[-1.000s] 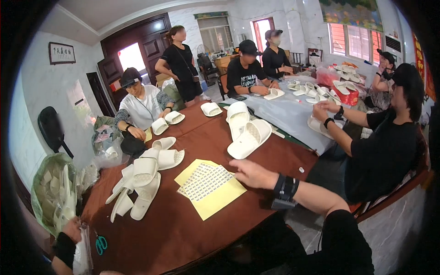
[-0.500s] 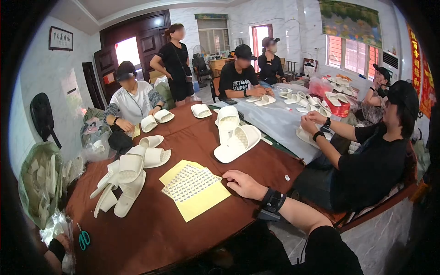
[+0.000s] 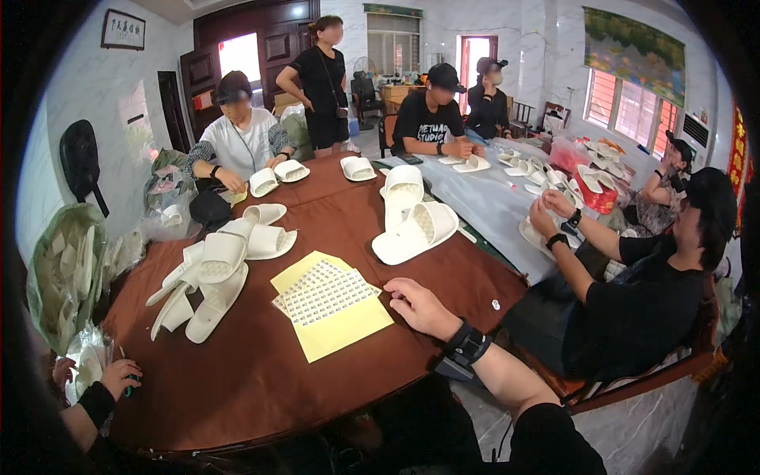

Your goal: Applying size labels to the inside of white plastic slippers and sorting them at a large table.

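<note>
At the table's left edge, my left hand (image 3: 120, 378) has its fingers closed over the scissors (image 3: 130, 389); only a bit of the teal handles shows. My right hand (image 3: 423, 309) rests on the table, fingers loosely bent and apart, nothing in it. Just left of it lie sheets of small printed stickers (image 3: 324, 299) on yellow backing (image 3: 348, 340). A pile of white slippers (image 3: 218, 289) sits between my hands, farther back. Another pair of white slippers (image 3: 416, 233) stands beyond my right hand, one leaning on the other.
A brown cloth covers the table (image 3: 237, 388). Beside my left hand are a clear plastic bag (image 3: 85, 352) and a green sack (image 3: 59, 277). Across the table, a person in white (image 3: 241, 146) handles slippers. At right, a seated person in black (image 3: 641, 317) works at a grey-covered table (image 3: 475, 198) bearing several slippers.
My left hand has moved from the plastic bag up and right onto the scissors, closing over them. My right hand stays in place on the table. The view has shifted slightly.
</note>
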A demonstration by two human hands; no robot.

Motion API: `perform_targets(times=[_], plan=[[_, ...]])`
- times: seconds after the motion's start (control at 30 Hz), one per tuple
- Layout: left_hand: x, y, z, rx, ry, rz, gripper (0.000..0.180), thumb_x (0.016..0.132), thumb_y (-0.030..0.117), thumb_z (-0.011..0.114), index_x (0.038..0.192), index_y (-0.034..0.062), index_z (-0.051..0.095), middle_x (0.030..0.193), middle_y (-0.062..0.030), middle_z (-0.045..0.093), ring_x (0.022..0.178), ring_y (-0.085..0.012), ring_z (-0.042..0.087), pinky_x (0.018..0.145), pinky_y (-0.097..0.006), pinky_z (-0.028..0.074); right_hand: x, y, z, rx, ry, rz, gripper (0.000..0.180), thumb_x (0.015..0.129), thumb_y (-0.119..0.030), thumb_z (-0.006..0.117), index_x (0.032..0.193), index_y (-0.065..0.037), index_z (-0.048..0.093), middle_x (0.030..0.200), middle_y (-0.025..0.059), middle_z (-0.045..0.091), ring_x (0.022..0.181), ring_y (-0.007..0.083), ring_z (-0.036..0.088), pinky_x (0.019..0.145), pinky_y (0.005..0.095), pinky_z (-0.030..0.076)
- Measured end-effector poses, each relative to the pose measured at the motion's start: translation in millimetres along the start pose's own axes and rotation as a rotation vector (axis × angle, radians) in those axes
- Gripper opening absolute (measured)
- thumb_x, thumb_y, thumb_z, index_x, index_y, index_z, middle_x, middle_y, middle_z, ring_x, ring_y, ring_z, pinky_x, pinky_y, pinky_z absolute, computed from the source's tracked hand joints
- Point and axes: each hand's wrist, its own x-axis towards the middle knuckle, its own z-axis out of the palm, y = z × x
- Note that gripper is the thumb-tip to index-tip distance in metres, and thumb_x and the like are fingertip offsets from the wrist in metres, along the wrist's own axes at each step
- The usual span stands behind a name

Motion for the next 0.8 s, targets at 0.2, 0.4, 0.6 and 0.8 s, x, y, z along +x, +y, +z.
perform_targets(times=[0.2, 0.4, 0.6, 0.8], plan=[[2, -8, 14, 0.022, -0.06, -0.034, 0.029, 0.092, 0.003, 0.055, 0.121, -0.002, 0.056, 0.112, -0.0114, 0.061, 0.098, -0.0201, 0.059, 0.091, -0.034, 0.047, -3, 0, -5, -0.025, -0.038, 0.055, 0.028, 0.09, -0.005, 0.059, 0.118, 0.001, 0.056, 0.117, 0.0144, 0.059, 0.091, 0.0221, 0.064, 0.081, 0.0322, 0.052], [4, -12, 23, 0.094, -0.142, -0.1, 0.028, 0.092, 0.002, 0.055, 0.12, -0.0025, 0.055, 0.111, -0.0111, 0.061, 0.097, -0.0193, 0.059, 0.09, -0.032, 0.047, -3, -2, -6, 0.002, 0.042, 0.016, 0.023, 0.087, -0.005, 0.059, 0.109, 0.002, 0.057, 0.104, 0.0185, 0.06, 0.087, 0.0311, 0.062, 0.079, 0.0372, 0.051], [10, 18, 35, 0.373, -0.19, -0.135, 0.033, 0.091, 0.001, 0.055, 0.124, -0.0012, 0.052, 0.114, -0.0112, 0.059, 0.1, -0.0206, 0.058, 0.091, -0.033, 0.047, 1, -13, 10, 0.02, 0.065, -0.061, 0.018, 0.086, -0.004, 0.056, 0.103, 0.002, 0.058, 0.099, 0.0201, 0.06, 0.093, 0.0364, 0.06, 0.081, 0.0398, 0.05], [10, -132, -13, 0.617, 0.094, -0.53, 0.032, 0.091, -0.001, 0.055, 0.122, -0.0016, 0.057, 0.107, -0.0053, 0.059, 0.096, -0.0139, 0.057, 0.088, -0.028, 0.047, -7, 8, -11, -0.094, 0.101, -0.036, 0.022, 0.087, -0.004, 0.059, 0.108, 0.001, 0.058, 0.109, 0.0186, 0.061, 0.097, 0.0342, 0.061, 0.083, 0.0375, 0.051]])
